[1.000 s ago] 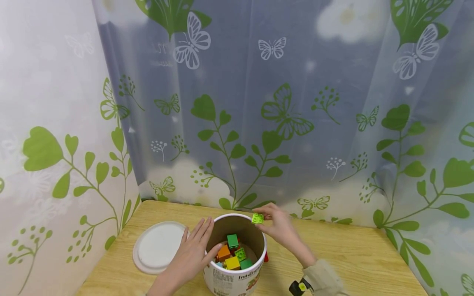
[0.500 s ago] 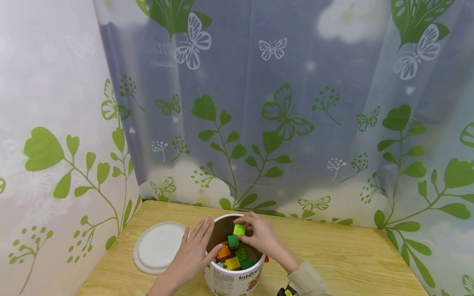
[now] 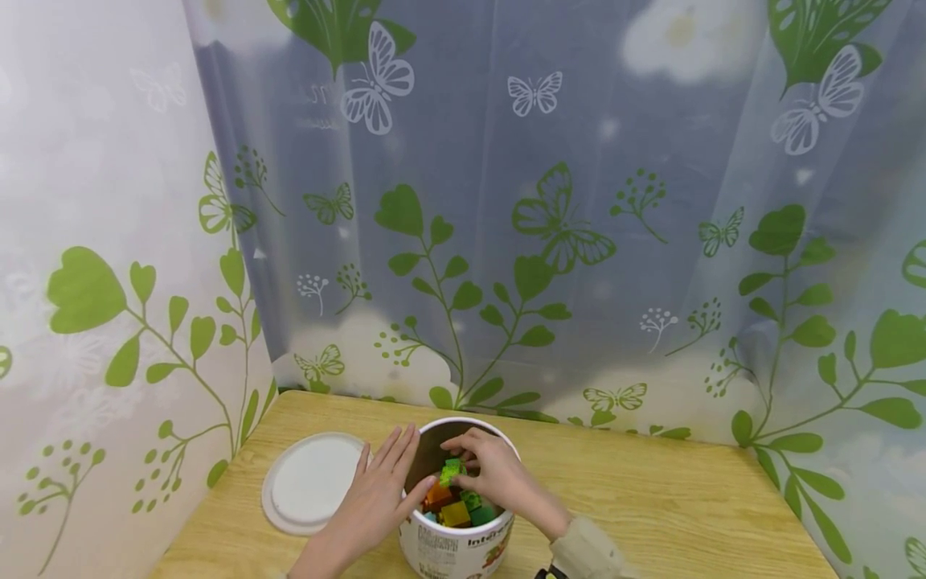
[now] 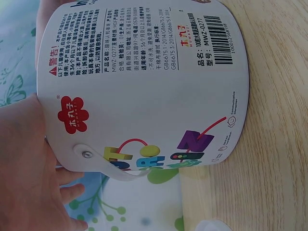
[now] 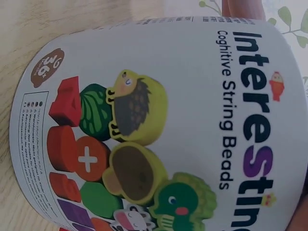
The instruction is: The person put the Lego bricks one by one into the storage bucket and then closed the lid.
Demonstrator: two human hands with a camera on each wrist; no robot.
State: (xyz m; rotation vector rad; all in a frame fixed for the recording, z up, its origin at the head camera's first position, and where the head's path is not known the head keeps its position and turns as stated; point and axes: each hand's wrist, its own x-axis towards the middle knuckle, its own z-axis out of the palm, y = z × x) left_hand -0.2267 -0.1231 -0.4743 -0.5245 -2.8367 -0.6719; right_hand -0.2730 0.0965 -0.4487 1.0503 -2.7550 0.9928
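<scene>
A white bucket with printed pictures stands on the table, holding several toy building blocks, among them an orange block and a yellow block. Inside its mouth my right hand pinches a lime green building block between thumb and fingers, just above the others. My left hand rests on the left rim with its fingers straight. The left wrist view has that left hand against the bucket wall. Printed bucket wall fills most of the right wrist view.
A round white lid lies on the wooden table left of the bucket. Behind the table hangs a curtain with leaves and butterflies. A white handle hangs on the bucket's side.
My right hand has carried the lime green block from over the bucket's right rim leftward and down into the bucket. The left hand has stayed on the rim.
</scene>
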